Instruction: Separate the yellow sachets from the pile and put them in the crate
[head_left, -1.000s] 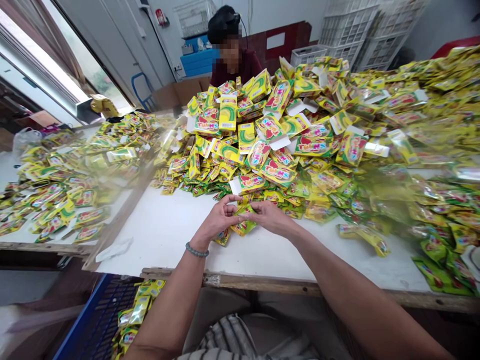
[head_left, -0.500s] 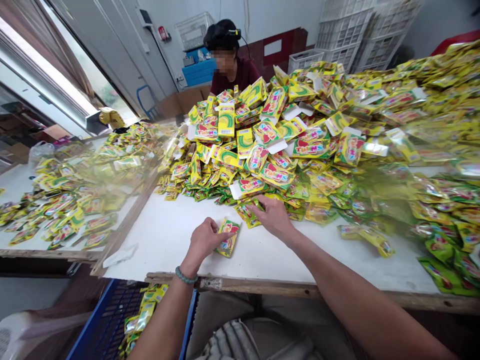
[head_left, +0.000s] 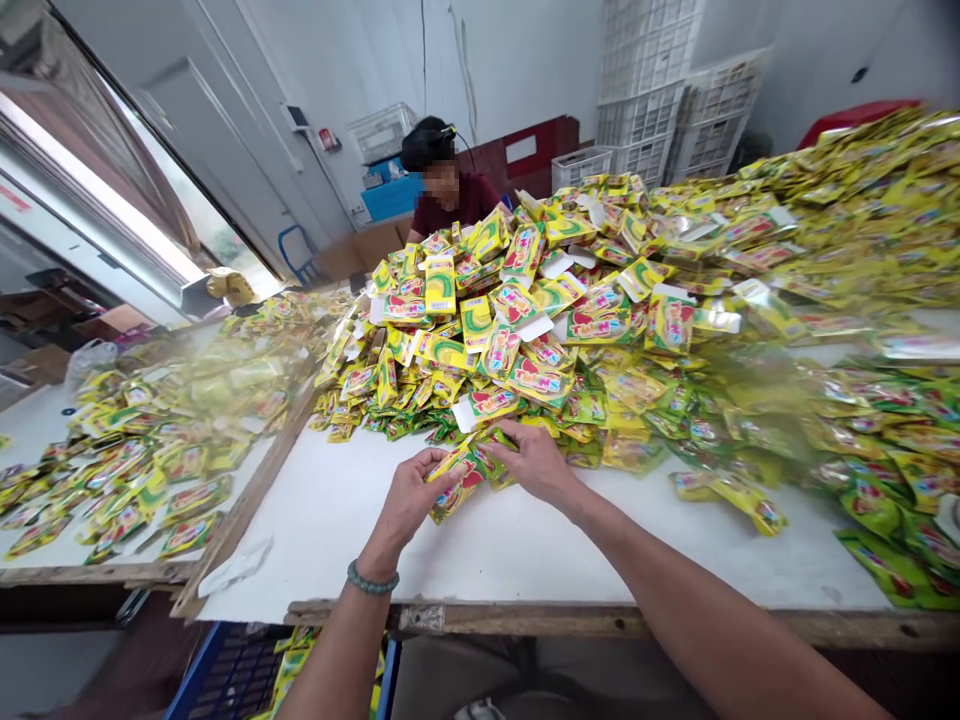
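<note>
My left hand [head_left: 409, 500] is closed around a small yellow-and-red candy packet [head_left: 454, 482], lifted just off the white table [head_left: 337, 520]. My right hand [head_left: 534, 462] sits right beside it, fingers curled onto green and yellow sachets [head_left: 489, 462] at the near edge of a huge heap of yellow packets [head_left: 570, 300]. The two hands nearly touch. A green bead bracelet [head_left: 371, 581] circles my left wrist.
A person [head_left: 442, 190] sits across the table behind the heap. More packets cover a second table [head_left: 135, 450] to the left. A blue crate [head_left: 225, 680] with packets stands below the table edge. White crates [head_left: 660, 90] are stacked at the back wall.
My left hand has lifted its packet off the table and brought it toward the right hand. The right hand has drawn sachets back from the heap's edge. The camera has tilted up.
</note>
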